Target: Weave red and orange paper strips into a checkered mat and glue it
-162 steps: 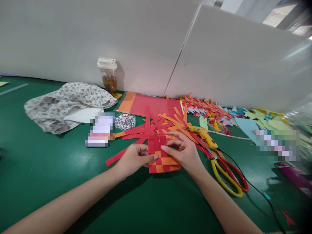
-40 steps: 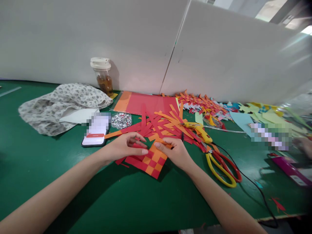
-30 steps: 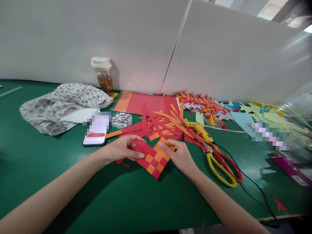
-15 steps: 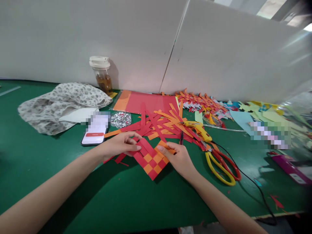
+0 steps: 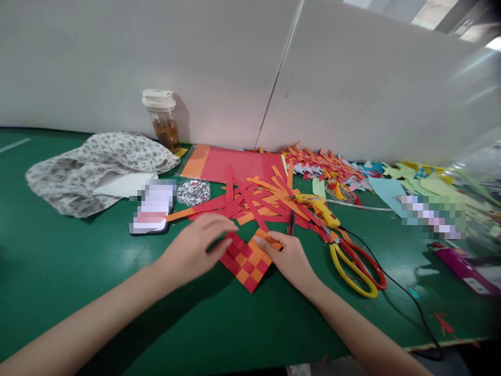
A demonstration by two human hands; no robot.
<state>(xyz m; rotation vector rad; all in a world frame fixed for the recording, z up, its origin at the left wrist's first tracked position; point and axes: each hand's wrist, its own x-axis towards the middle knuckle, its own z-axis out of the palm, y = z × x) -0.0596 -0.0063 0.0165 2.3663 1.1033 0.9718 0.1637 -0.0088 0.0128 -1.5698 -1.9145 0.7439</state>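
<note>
A woven paper piece (image 5: 251,267) in red and orange checks hangs above the green table, one corner pointing down toward me. My right hand (image 5: 287,256) pinches its right side, the thumb lying on the orange strips. At its left side is my left hand (image 5: 198,245), slightly blurred, with thumb and fingers apart around the loose red strip ends. Whether the left fingertips touch the paper is hard to make out. Behind both hands lies a heap of red and orange paper strips (image 5: 258,201).
Right of the heap are a yellow glue gun (image 5: 319,206) with a black cord and scissors (image 5: 354,271) with red and yellow handles. A phone (image 5: 152,209), patterned cloth (image 5: 97,167) and lidded bottle (image 5: 164,122) occupy the left. A purple object (image 5: 464,267) lies far right.
My left hand has let go of the paper's left edge, its fingers lifting and opening. The woven piece has shifted slightly right and down in my right hand.
</note>
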